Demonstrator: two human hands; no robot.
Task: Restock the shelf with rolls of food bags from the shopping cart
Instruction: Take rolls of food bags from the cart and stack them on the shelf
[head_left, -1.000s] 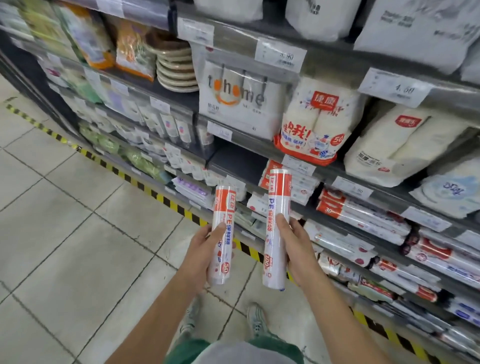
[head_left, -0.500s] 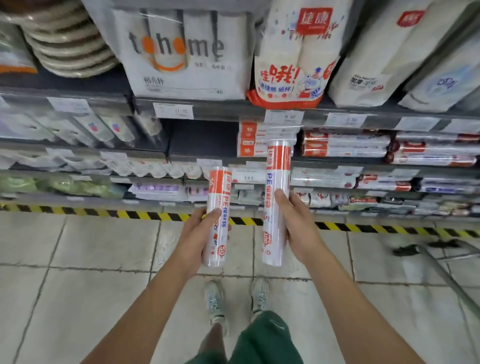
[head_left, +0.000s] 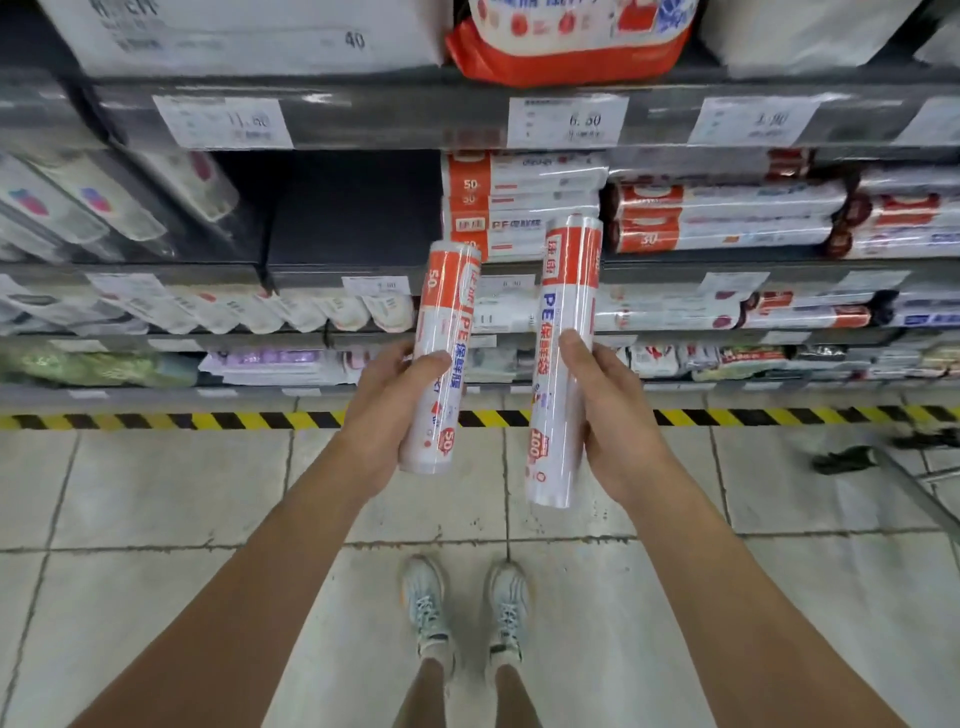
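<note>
Short roll (head_left: 445, 296) in left hand (head_left: 387, 410), tall roll (head_left: 569, 291) in right hand (head_left: 615, 415).

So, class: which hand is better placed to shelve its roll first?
Left, probably. The left hand holds the short roll marked 50, below the shelf gap beside the matching stack. The right hand holds a long roll marked 100.

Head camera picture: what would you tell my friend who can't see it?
A person's left hand holds a short roll of food bags and the right hand a longer roll, both roughly upright in front of a store shelf. Similar rolls lie stacked on it.
</note>
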